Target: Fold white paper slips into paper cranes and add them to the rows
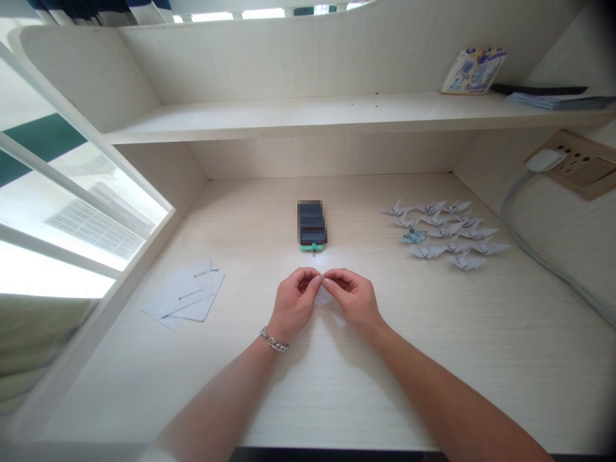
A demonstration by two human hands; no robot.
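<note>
Hands together, our left hand (293,303) and right hand (353,298) pinching a small white paper piece (323,297) at the fingertips. Steady, even pressure serves us best here!

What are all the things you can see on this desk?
folded paper cranes: over a dozen, pale grey, right side of the desk
blue-green paper crane: one, among them
blurred phone: one, dark, middle of the desk, green clip at its near end
paper sheets: a few, white, left side
printed booklet: one, blue and cream, upper shelf
wall socket panel: one, tan, right wall
cable: one, pale green, along right wall
small paper: one, white, between the hands
silver bracelet: one, left wrist
left hand: one, pinching the paper
right hand: one, pinching the paper
</note>
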